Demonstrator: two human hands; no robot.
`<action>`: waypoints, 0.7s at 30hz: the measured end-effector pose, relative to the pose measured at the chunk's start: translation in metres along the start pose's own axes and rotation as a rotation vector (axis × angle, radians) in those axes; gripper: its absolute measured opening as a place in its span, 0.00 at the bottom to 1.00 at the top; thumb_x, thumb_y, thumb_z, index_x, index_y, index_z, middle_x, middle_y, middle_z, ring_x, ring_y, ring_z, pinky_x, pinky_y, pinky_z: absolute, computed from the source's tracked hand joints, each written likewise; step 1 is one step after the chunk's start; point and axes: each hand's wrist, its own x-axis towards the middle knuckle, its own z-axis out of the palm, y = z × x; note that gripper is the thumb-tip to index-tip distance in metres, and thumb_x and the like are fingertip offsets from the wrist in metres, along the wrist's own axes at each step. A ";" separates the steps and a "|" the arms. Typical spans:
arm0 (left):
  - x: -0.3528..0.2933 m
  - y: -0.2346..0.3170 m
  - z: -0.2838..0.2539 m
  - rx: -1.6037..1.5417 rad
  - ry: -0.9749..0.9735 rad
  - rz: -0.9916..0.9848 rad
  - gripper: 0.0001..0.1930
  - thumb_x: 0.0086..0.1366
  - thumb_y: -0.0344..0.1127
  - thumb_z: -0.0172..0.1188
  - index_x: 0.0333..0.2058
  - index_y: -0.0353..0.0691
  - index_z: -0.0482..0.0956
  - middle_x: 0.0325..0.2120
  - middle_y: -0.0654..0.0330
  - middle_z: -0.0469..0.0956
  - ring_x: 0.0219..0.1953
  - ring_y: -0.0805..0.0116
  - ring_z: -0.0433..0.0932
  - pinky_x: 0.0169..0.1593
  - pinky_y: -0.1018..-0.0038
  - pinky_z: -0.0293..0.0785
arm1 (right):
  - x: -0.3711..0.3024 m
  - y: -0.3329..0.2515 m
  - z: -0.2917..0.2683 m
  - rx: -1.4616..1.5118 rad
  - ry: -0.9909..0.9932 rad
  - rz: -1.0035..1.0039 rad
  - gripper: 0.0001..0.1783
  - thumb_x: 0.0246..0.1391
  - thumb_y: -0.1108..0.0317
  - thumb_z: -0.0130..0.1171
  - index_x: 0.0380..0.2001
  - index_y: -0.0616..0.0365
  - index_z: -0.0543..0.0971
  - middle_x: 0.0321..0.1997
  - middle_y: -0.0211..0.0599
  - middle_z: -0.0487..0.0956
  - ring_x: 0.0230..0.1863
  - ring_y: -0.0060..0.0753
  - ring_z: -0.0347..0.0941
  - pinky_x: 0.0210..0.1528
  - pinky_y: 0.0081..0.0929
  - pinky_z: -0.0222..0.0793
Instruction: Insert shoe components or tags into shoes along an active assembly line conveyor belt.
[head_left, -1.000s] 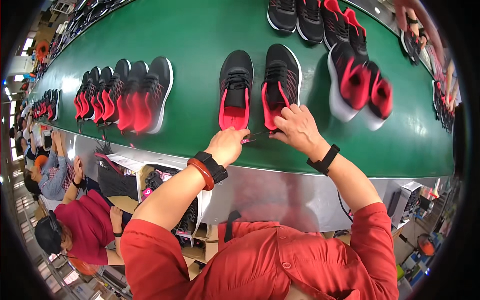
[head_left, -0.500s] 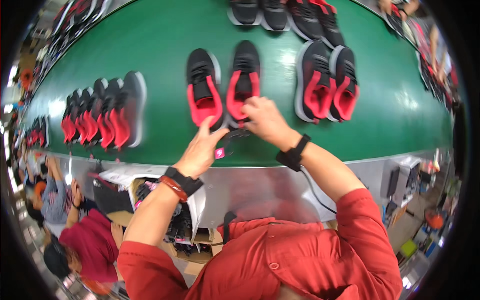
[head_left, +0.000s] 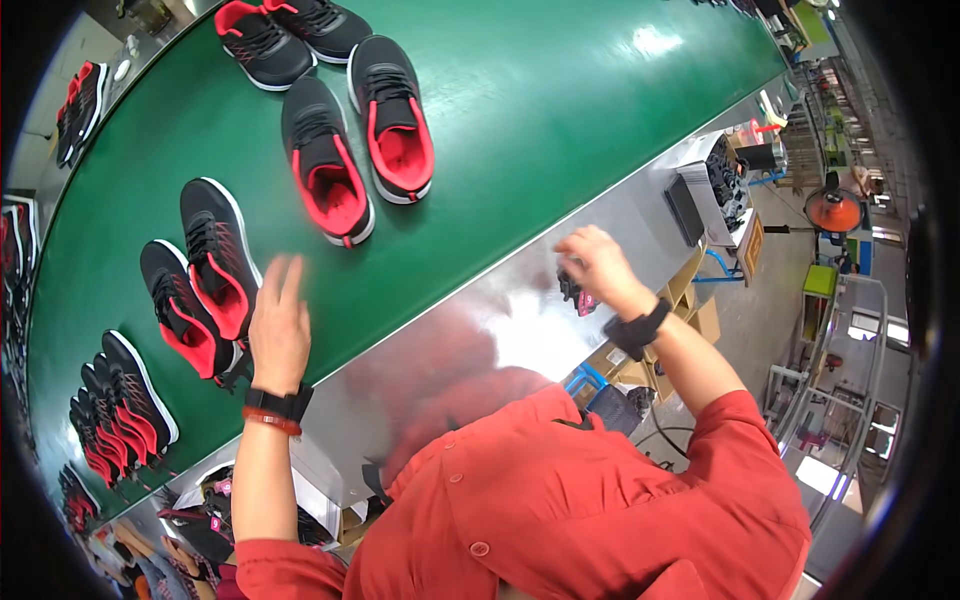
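Note:
My left hand point(head_left: 280, 325), fingers stretched out and slightly blurred, is open beside a pair of black sneakers with red-pink linings. The nearer shoe of that pair point(head_left: 218, 262) lies right by its fingertips; the other shoe point(head_left: 180, 310) is to its left. Something dark lies at their heels, partly hidden by the hand. My right hand point(head_left: 603, 268) hovers over the metal ledge point(head_left: 520, 330) with its fingers curled. Under its fingers shows a small bundle of black cords point(head_left: 570, 288) with a pink tag. Motion smears the fingertips.
Another sneaker pair point(head_left: 330, 165) sits on the green table point(head_left: 500, 130) ahead, with more shoes point(head_left: 265, 50) beyond. A row of sneakers point(head_left: 135, 385) stands at lower left. Boxes of black items point(head_left: 720, 180) are off the right side, near an orange fan point(head_left: 833, 210).
My view has turned right. Both hands have come away from the sneaker pair they were touching; the right has moved out over the ledge, with the black bundle now at its fingers.

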 end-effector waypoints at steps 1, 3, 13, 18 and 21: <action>0.013 0.005 0.005 0.018 -0.016 0.007 0.30 0.56 0.19 0.57 0.59 0.43 0.68 0.60 0.51 0.66 0.54 0.48 0.73 0.53 0.63 0.74 | -0.009 0.016 -0.011 -0.043 -0.084 0.017 0.12 0.42 0.73 0.63 0.35 0.54 0.79 0.34 0.38 0.76 0.39 0.46 0.71 0.44 0.41 0.68; 0.037 0.015 0.014 0.052 -0.048 0.022 0.31 0.55 0.19 0.58 0.59 0.44 0.67 0.62 0.53 0.63 0.55 0.49 0.73 0.52 0.62 0.74 | -0.025 0.039 -0.024 -0.154 -0.229 0.029 0.15 0.40 0.71 0.67 0.36 0.53 0.79 0.36 0.36 0.76 0.43 0.42 0.70 0.46 0.37 0.66; 0.070 -0.004 0.043 -0.125 -0.029 0.126 0.08 0.57 0.24 0.56 0.37 0.39 0.74 0.39 0.55 0.78 0.41 0.50 0.77 0.41 0.61 0.75 | -0.035 0.084 -0.023 -0.032 -0.330 -0.090 0.13 0.34 0.71 0.69 0.27 0.57 0.77 0.31 0.37 0.75 0.38 0.46 0.70 0.43 0.38 0.66; 0.037 0.020 0.055 -0.088 -0.001 0.082 0.07 0.56 0.26 0.60 0.34 0.41 0.75 0.37 0.58 0.76 0.39 0.53 0.78 0.40 0.61 0.76 | -0.023 0.078 -0.040 0.101 -0.399 -0.024 0.13 0.37 0.69 0.71 0.24 0.59 0.76 0.28 0.38 0.76 0.34 0.47 0.71 0.39 0.38 0.68; 0.021 0.024 0.056 -0.095 -0.013 0.042 0.08 0.55 0.26 0.62 0.34 0.41 0.75 0.36 0.59 0.75 0.38 0.54 0.78 0.39 0.62 0.76 | 0.000 0.047 -0.034 0.330 -0.483 0.049 0.11 0.47 0.67 0.67 0.29 0.59 0.75 0.27 0.38 0.77 0.29 0.46 0.73 0.33 0.36 0.69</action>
